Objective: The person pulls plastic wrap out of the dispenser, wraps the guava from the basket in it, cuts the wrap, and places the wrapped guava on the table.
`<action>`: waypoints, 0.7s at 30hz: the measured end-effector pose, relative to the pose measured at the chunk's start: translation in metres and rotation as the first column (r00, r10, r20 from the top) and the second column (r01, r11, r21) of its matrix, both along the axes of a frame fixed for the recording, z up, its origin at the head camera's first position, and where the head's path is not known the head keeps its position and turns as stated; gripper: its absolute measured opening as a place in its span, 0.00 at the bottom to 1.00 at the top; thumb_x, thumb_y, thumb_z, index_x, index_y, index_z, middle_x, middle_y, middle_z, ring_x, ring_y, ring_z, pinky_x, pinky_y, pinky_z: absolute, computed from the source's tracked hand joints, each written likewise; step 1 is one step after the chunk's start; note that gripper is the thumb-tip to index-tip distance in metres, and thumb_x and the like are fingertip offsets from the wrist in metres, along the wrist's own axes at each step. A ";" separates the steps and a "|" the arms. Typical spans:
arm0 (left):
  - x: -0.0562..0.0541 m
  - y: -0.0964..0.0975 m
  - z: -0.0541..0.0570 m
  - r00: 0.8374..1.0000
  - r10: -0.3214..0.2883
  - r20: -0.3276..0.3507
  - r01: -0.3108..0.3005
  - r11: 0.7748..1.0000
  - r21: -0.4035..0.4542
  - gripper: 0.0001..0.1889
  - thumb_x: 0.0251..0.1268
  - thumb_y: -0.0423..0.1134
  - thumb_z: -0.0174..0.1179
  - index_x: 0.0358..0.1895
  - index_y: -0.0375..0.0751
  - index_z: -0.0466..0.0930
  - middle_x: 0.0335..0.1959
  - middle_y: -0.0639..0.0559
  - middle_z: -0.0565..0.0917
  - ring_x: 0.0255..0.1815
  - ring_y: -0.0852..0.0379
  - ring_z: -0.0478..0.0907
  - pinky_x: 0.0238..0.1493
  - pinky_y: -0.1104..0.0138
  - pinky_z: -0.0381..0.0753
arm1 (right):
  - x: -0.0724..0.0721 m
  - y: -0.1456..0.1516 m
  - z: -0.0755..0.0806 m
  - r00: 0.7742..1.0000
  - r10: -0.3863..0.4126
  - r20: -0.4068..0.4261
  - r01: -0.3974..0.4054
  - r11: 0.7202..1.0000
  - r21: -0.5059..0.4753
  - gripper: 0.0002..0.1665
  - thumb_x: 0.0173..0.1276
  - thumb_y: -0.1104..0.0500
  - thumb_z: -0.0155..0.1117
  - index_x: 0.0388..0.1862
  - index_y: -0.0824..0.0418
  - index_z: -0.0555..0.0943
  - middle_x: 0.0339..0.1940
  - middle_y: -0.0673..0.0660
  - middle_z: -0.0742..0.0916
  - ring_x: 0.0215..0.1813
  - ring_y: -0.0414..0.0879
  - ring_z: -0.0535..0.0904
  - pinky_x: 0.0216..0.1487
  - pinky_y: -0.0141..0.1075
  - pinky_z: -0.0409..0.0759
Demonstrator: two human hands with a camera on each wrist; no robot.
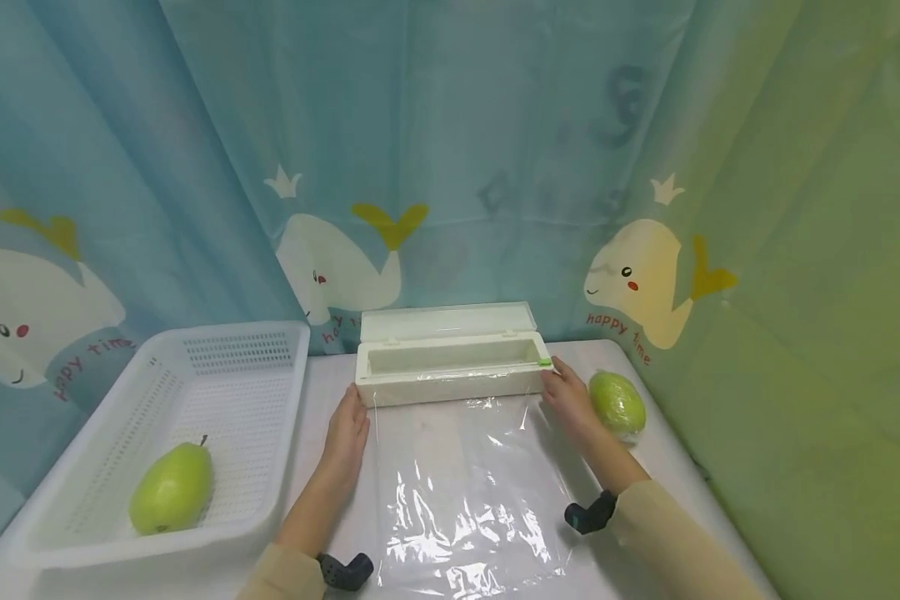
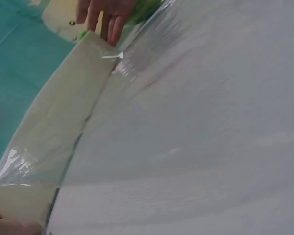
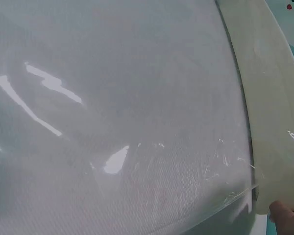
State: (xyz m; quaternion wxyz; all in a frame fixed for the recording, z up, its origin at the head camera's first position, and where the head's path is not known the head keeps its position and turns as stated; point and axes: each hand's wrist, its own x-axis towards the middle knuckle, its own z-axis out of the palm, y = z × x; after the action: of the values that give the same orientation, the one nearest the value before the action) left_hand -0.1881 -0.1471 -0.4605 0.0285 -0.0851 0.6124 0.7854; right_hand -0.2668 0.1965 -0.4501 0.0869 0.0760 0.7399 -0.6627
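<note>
A white cling film box [image 1: 453, 387] stands on the table with its lid [image 1: 450, 321] raised. A clear sheet of cling film [image 1: 457, 500] runs from its front over the table toward me. My left hand [image 1: 347, 433] touches the box's left end with fairly straight fingers. At the right end, close to a small green slider [image 1: 545, 362], my right hand [image 1: 570, 400] touches the box. Its fingers look extended in the left wrist view. Beside that hand lies a green fruit [image 1: 617, 402] wrapped in film.
On the left stands a white plastic basket [image 1: 300, 392] with an unwrapped green pear [image 1: 172, 488] inside. A blue curtain [image 1: 480, 150] with whale prints hangs behind the table, and a green-yellow curtain [image 1: 817, 333] is on the right.
</note>
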 end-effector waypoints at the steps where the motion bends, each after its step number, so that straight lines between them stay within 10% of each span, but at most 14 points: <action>1: -0.002 -0.002 0.000 1.000 -0.001 0.003 0.001 1.000 0.000 0.37 0.81 0.59 0.27 0.81 0.39 0.34 0.83 0.44 0.41 0.83 0.48 0.38 0.80 0.55 0.38 | 0.001 -0.002 0.000 1.000 -0.002 0.004 0.002 1.000 0.001 0.40 0.80 0.50 0.46 0.83 0.57 0.45 0.81 0.64 0.58 0.79 0.60 0.58 0.76 0.48 0.61; 17: -0.014 -0.019 0.001 0.998 0.051 0.036 -0.052 0.998 0.019 0.36 0.82 0.56 0.31 0.81 0.42 0.31 0.83 0.44 0.39 0.83 0.46 0.38 0.80 0.56 0.41 | 0.002 -0.022 -0.001 0.999 0.040 -0.014 -0.040 0.999 -0.017 0.45 0.79 0.51 0.46 0.83 0.57 0.35 0.82 0.66 0.50 0.82 0.61 0.45 0.79 0.54 0.51; 21: 0.006 -0.014 0.013 0.990 0.116 0.078 -0.098 0.973 -0.207 0.37 0.81 0.53 0.34 0.81 0.44 0.29 0.83 0.43 0.36 0.82 0.42 0.36 0.80 0.51 0.42 | 0.010 -0.026 0.001 0.999 0.001 -0.039 0.003 0.994 0.107 0.47 0.78 0.49 0.48 0.83 0.55 0.35 0.83 0.66 0.48 0.82 0.62 0.41 0.79 0.57 0.44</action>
State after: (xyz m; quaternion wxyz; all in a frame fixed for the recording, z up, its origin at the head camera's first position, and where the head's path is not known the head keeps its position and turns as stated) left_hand -0.1821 -0.1610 -0.4471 0.0049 -0.1557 0.6820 0.7146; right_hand -0.2572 0.1702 -0.4494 0.0679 0.0682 0.7758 -0.6236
